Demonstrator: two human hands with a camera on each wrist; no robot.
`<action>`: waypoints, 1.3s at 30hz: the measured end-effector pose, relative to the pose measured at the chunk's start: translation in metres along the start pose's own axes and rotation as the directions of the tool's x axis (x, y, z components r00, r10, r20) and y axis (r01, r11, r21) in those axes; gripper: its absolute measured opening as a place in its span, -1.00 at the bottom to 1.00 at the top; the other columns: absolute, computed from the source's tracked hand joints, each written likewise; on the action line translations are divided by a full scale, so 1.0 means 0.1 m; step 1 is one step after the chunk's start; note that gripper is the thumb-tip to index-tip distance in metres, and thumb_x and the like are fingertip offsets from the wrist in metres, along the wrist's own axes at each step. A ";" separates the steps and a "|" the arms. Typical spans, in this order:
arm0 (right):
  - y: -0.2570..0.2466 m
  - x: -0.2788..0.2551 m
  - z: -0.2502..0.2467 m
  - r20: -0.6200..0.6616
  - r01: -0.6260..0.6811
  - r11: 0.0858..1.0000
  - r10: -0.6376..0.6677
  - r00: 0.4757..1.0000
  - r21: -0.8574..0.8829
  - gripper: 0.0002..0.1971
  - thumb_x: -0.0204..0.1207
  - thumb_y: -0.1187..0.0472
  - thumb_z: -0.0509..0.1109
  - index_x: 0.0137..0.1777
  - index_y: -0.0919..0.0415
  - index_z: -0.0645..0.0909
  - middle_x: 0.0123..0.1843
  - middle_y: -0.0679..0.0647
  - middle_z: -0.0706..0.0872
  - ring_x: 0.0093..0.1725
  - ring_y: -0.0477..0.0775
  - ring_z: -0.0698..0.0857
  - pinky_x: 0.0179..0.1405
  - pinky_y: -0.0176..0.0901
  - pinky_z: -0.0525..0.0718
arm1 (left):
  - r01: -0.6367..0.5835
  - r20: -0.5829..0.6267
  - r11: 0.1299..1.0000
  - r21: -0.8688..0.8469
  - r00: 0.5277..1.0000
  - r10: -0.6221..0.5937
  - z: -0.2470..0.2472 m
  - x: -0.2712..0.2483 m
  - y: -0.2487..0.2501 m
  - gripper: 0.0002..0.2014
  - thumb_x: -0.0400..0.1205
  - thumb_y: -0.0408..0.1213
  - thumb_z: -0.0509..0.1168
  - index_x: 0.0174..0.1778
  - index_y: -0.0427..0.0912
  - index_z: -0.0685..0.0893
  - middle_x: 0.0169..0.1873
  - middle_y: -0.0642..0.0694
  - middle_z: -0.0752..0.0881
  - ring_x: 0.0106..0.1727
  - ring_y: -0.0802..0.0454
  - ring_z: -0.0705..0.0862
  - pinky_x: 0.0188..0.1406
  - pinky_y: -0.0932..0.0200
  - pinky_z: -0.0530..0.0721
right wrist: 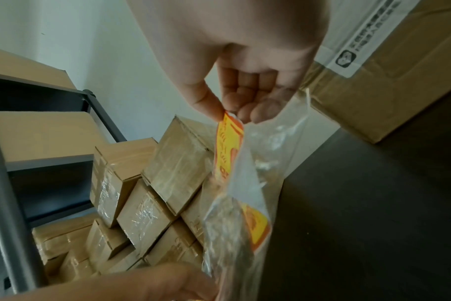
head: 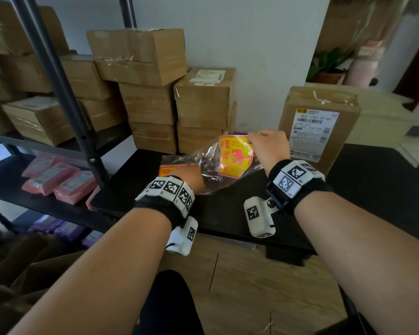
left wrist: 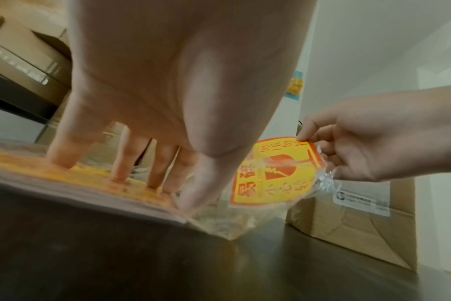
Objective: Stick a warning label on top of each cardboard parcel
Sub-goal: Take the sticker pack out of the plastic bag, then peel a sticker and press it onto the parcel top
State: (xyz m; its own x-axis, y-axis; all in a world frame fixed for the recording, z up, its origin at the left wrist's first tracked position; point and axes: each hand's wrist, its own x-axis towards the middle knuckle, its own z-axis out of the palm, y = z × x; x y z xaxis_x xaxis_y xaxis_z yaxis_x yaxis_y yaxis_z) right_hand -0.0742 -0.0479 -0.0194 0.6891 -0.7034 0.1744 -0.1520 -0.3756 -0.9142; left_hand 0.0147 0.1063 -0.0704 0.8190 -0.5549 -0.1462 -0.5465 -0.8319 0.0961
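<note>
A yellow and red warning label [head: 235,156] hangs lifted above the black table, pinched at its top corner by my right hand [head: 267,147]. The same label [left wrist: 273,173] [right wrist: 228,142] stands half inside a clear plastic bag [head: 207,170] [right wrist: 245,213]. My left hand [head: 191,176] presses straight fingers [left wrist: 65,154] down on the stack of labels [head: 166,169] [left wrist: 65,177] in that bag. A tall cardboard parcel [head: 319,126] [left wrist: 361,234] with a white shipping label stands right behind my right hand.
Stacked cardboard parcels [head: 169,93] [right wrist: 154,193] fill the table's back left, beside a black metal shelf post [head: 65,93]. Pink packets [head: 58,182] lie on a lower shelf at left. The black table [head: 373,189] stretches to the right. Wood floor lies below.
</note>
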 end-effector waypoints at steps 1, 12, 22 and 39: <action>0.00 -0.01 0.00 -0.005 0.001 1.000 -0.001 1.000 0.013 -0.66 0.27 0.14 0.35 -0.63 0.10 0.30 -0.64 0.00 0.24 -0.45 0.09 0.28 -0.40 -0.02 0.35 | 0.027 0.007 0.999 0.017 1.000 -0.027 0.00 -0.01 -0.03 -0.65 0.65 -0.28 0.21 0.36 -0.27 0.55 0.26 -0.24 0.65 0.21 -0.15 0.66 0.24 0.03 0.64; -0.01 0.00 -0.18 -0.143 0.036 0.990 -0.016 0.990 0.140 -0.87 0.66 0.22 0.20 -0.09 0.12 0.55 -0.26 0.05 0.68 -0.42 0.00 0.72 -0.49 -0.21 0.66 | 0.077 -0.244 0.982 -0.174 0.962 -0.119 -0.27 -0.13 0.04 -0.81 0.65 -0.34 0.14 -0.06 -0.26 0.67 -0.11 -0.19 0.71 -0.11 -0.16 0.68 -0.18 0.03 0.64; -0.05 -0.26 -0.77 -0.155 0.041 0.883 0.036 0.987 0.467 -0.85 0.66 0.36 0.22 0.16 0.26 0.56 0.05 0.19 0.77 -0.17 0.12 0.85 -0.19 -0.07 0.84 | -0.037 -0.079 0.436 -0.899 0.994 -0.079 -0.59 -0.36 0.92 -0.62 0.66 0.08 0.25 -0.21 -0.19 0.68 -0.38 -0.06 0.69 -0.46 0.05 0.59 -0.48 0.22 0.53; 0.39 -0.45 -1.41 -0.165 0.018 0.960 0.030 0.986 0.281 -0.92 0.64 0.33 0.29 0.07 0.21 0.57 -0.01 0.15 0.79 -0.16 0.02 0.85 -0.08 -0.03 0.83 | -0.269 -0.273 0.065 -0.961 0.959 -0.073 -0.61 -0.56 1.48 -0.96 0.64 -0.36 0.36 -0.07 -0.15 0.71 -0.08 -0.16 0.81 -0.18 0.09 0.74 -0.17 0.24 0.73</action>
State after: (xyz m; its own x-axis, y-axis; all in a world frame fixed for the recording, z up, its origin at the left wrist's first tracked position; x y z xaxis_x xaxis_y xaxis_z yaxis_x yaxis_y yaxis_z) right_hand -0.2111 -0.1154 -0.0118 0.5574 -0.8046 0.2048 0.0656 -0.2032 -0.9769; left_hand -0.1012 0.0140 0.0124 0.8730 -0.4722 0.1219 -0.0876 0.0942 0.9917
